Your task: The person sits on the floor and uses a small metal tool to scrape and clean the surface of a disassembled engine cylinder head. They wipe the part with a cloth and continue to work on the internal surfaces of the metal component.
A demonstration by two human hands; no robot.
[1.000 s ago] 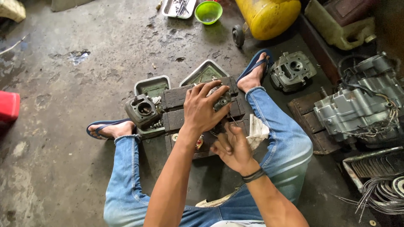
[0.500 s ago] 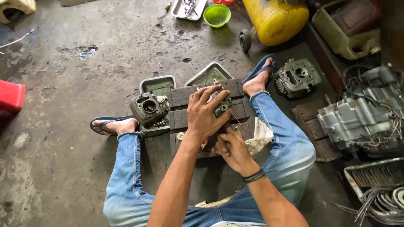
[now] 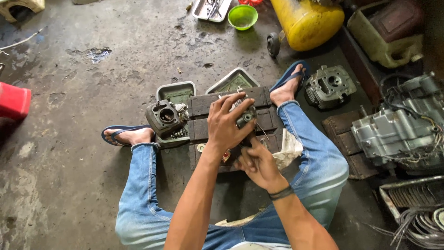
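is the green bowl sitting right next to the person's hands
No, the green bowl sits far up the floor by the yellow tank, well away from both hands working over the wooden blocks.

bare forearms, no sleeves; dark band (image 3: 280,192) on right wrist; faded blue jeans (image 3: 319,162), cuffs rolled; blue flip-flops (image 3: 121,131) on feet.

a small grey metal engine part with a round dark opening (image 3: 245,115) sits on a dark slatted wooden block (image 3: 259,98) that lies flat on the concrete between the person's legs. the part is mostly covered, only its upper right side showing. the left hand (image 3: 226,124) is clasped over its top, and the right hand (image 3: 259,165) presses against it from below.
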